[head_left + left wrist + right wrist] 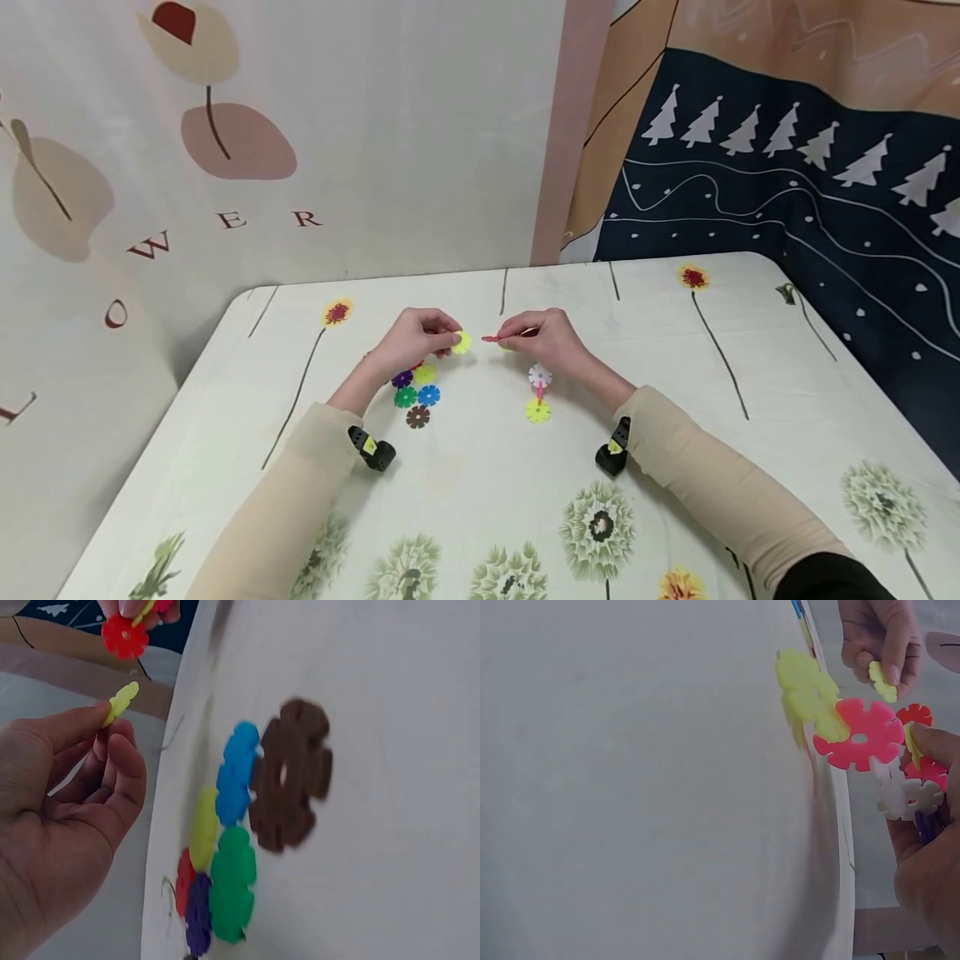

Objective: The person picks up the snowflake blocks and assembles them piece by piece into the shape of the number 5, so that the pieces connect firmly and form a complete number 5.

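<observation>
L hand [411,340] pinches yellow disc [462,342], grip closed on its edge! R hand [551,340] has linked disc chain [870,724], also a closed pinch, red end [490,338] just apart fr. the yellow. Multicol. discs [428,395] lie on tbl [465,475] nr L hand.

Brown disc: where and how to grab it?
I'd pinch the notched rim of the brown disc on its near edge, coming from the person's side. It appears to lie flat, with the blue disc and green disc close by its far side, so the near rim looks freest. The left hand would first need to release its yellow disc.
</observation>
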### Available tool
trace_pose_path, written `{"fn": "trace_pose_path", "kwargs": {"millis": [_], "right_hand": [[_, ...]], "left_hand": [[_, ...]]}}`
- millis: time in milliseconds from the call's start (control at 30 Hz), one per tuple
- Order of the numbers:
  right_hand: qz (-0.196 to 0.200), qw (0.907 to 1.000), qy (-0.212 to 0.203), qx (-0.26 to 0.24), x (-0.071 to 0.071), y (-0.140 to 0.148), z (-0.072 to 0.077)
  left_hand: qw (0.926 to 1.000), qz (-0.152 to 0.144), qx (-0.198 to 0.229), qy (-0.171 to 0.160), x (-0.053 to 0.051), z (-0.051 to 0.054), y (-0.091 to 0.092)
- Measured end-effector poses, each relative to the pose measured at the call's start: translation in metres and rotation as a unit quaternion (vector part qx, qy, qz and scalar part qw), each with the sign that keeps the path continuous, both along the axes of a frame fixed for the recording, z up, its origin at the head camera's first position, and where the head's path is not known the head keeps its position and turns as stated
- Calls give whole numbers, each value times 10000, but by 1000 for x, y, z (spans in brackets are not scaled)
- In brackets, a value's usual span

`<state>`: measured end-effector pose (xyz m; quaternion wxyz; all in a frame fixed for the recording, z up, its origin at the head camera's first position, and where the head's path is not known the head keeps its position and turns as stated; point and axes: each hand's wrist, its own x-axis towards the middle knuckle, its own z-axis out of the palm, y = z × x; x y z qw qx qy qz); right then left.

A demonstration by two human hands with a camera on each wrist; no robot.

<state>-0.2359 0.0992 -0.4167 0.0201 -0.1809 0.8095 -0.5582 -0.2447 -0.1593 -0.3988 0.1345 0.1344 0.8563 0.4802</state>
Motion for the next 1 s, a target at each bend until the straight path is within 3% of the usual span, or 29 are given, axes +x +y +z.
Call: {"fn": "trace_pose_path", "kwargs": {"millis": [200, 800, 1000], "right_hand": [[47, 10000, 50, -1, 0, 1, 2], [399, 9987, 199, 257, 3, 4, 5], [509, 9984, 129, 227, 3, 4, 5]], "left_hand": [[9994, -143, 278, -132, 2, 5, 9], [9982, -531, 268, -95, 2, 6, 15], [9986, -443, 274, -119, 4, 5, 18]]}}
